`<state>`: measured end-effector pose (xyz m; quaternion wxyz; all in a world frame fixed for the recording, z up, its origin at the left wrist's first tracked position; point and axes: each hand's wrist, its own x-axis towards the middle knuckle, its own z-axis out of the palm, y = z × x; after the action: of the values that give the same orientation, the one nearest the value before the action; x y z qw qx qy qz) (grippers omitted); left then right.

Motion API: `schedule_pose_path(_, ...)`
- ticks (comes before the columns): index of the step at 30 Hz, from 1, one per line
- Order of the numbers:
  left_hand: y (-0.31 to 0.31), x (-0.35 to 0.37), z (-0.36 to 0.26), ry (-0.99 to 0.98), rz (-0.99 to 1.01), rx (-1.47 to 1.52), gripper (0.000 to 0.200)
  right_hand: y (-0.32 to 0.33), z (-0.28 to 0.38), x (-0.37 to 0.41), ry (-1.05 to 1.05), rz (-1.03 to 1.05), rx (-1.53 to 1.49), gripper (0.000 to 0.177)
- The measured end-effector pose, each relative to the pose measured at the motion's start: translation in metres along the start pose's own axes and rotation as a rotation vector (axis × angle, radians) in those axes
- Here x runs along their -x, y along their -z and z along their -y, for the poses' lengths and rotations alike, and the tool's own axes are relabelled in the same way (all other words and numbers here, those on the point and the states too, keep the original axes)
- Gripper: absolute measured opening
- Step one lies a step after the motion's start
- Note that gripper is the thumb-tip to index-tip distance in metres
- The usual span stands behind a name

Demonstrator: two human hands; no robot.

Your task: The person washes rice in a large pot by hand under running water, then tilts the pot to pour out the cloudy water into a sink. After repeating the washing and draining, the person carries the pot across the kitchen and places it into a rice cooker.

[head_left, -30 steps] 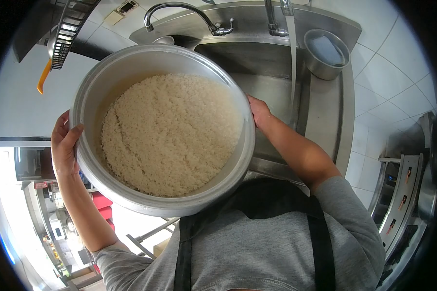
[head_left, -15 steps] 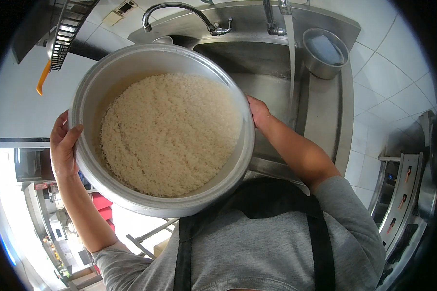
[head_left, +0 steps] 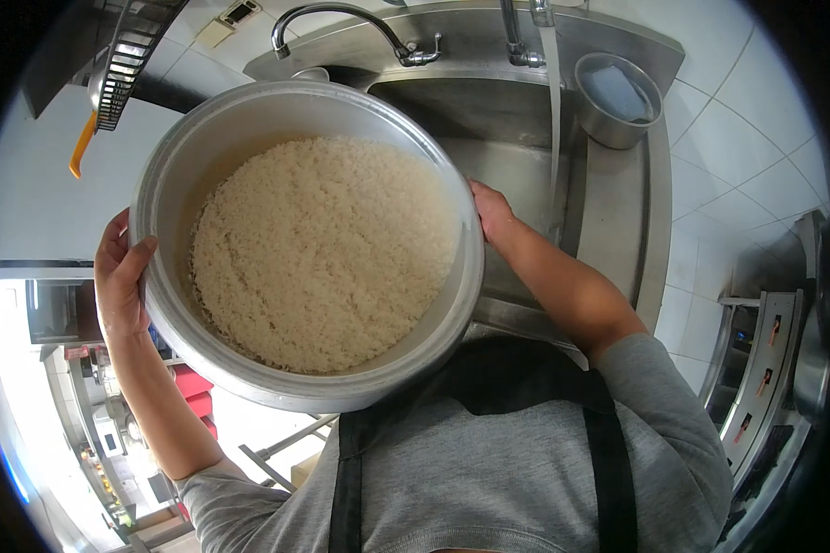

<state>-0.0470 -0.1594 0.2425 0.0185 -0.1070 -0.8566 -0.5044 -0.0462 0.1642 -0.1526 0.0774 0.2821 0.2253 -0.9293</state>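
A large round metal pot [head_left: 171, 318] with pale rice [head_left: 323, 249] in it is held up between my two hands, over the left part of the sink. My left hand [head_left: 123, 276] grips the pot's left side, thumb on the rim. On the pot's right side is my right hand [head_left: 493, 210], its fingers partly hidden behind the wall. Water [head_left: 553, 120] runs from a tap into the sink basin [head_left: 516, 175] beyond my right hand.
A small metal container [head_left: 618, 136] with something whitish inside stands on the sink's right ledge. A curved faucet [head_left: 341, 11] rises behind the pot. At upper left hangs a black rack [head_left: 129, 69] with an orange-handled utensil [head_left: 84, 147]. Stove-like equipment [head_left: 765, 378] is at right.
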Motion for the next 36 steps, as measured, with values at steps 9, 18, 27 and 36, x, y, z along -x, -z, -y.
schedule_pose_path(9, 0.006, 0.007, 0.014, 0.009, -0.115, -0.019, 0.053, -0.012, 0.011, 0.016, -0.06, -0.037, -0.062, 0.034)
schedule_pose_path(18, -0.001, -0.011, 0.117, 0.135, -0.043, 0.247, 0.044, 0.01, 0.087, 0.116, 0.306, -0.178, 0.009, 0.03)
schedule_pose_path(27, -0.158, -0.048, 0.155, 0.161, 0.19, 0.568, 0.041, 0.063, 0.167, 0.248, 0.57, -0.313, 0.066, 0.045)
schedule_pose_path(36, -0.241, -0.058, 0.156, 0.059, 0.289, 0.65, 0.038, 0.099, 0.186, 0.288, 0.632, -0.433, 0.275, 0.051)
